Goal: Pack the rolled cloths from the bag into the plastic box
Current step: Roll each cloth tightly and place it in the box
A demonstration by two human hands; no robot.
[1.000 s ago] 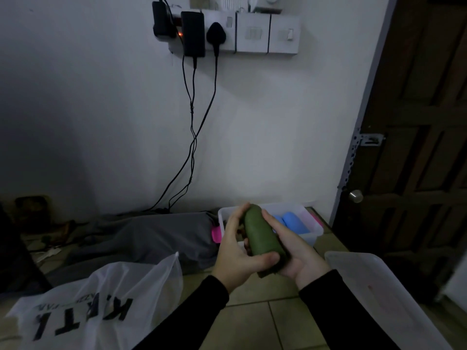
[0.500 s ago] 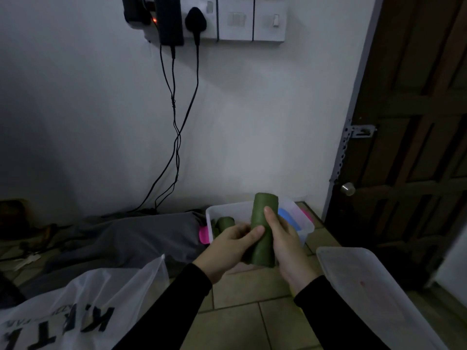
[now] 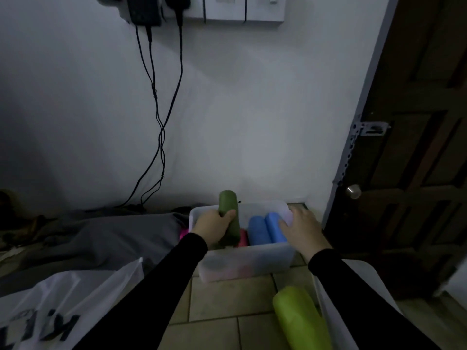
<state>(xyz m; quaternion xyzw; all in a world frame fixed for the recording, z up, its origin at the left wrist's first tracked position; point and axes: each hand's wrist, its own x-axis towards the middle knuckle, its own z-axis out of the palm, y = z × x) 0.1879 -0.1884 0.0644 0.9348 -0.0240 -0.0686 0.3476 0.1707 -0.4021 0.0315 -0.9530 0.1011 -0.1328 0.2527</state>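
My left hand (image 3: 214, 226) grips a dark green rolled cloth (image 3: 229, 212), held upright with its lower end inside the left part of the clear plastic box (image 3: 246, 262). Two blue rolled cloths (image 3: 265, 228) lie in the box's right half and a pink one (image 3: 243, 239) shows beside the green roll. My right hand (image 3: 300, 229) rests with spread fingers on the blue rolls and the box's right rim. A white plastic bag (image 3: 68, 309) with black lettering sits at the lower left.
A light green rolled cloth (image 3: 299, 317) lies on the tiled floor near my right forearm. The box lid (image 3: 364, 281) lies at the lower right. Grey fabric (image 3: 106, 238) lies left of the box, cables (image 3: 161, 127) hang on the wall, and a dark wooden door (image 3: 414, 147) stands right.
Both hands moved forward to the box. My right hand let go of the green roll and went to the blue rolls; my left hand brought the roll down into the box.
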